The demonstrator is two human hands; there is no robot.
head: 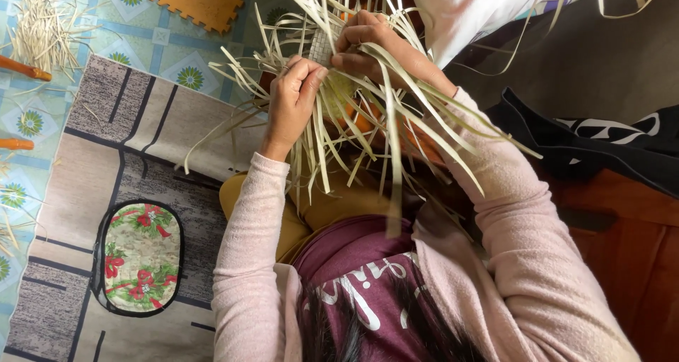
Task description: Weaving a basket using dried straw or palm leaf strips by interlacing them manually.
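Item: pale woven straw-strip mat, unfinished, loose ends splaying outward.
Your left hand and right hand pinch its strips with closed fingers; grey patterned floor mat lies open leftward.

**Materials and surfaces seen from above**

Pale, dry straw strips, flat, matt and slightly stiff, form a woven patch. Soft pink knit sleeves look fuzzy. A printed mat appears smooth and faintly glossy. An orange foam tile looks finely textured. Black cloth lies matt.
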